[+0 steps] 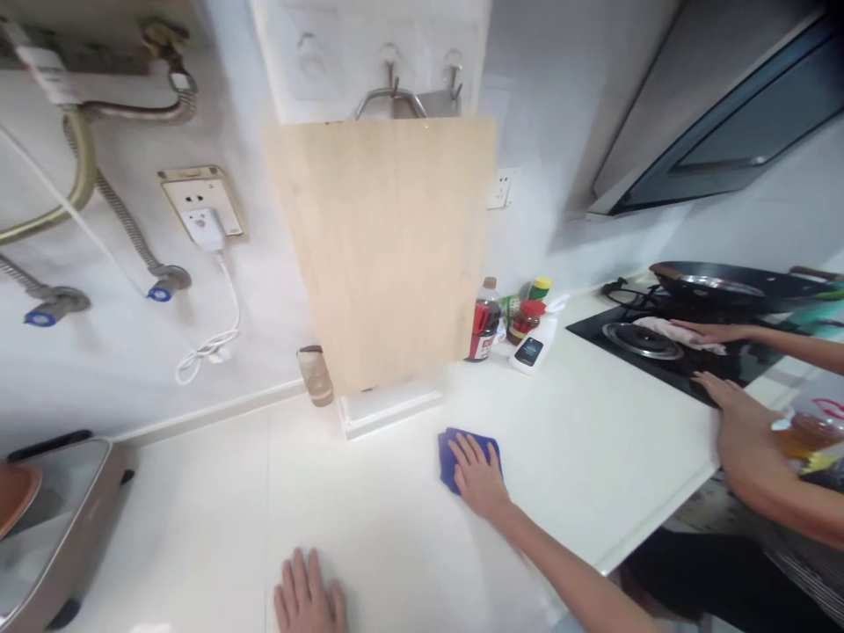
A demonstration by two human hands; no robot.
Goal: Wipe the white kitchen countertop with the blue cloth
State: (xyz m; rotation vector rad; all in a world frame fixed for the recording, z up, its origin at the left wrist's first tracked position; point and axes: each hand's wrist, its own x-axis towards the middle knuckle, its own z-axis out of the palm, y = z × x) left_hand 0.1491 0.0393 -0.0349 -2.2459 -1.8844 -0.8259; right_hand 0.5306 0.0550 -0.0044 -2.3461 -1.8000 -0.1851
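My right hand (479,479) lies flat with fingers stretched out on a blue cloth (451,455), pressing it onto the white countertop (593,440) just in front of a hanging wooden cutting board (386,251). My left hand (309,596) rests flat on the counter near the bottom edge, fingers apart, holding nothing.
Another person at the right has one hand (738,418) on the counter edge and another hand (716,332) pressing a cloth on the black gas hob (633,343) below a wok (738,286). Sauce bottles (486,321) and jars stand by the wall. A metal appliance (59,519) sits left.
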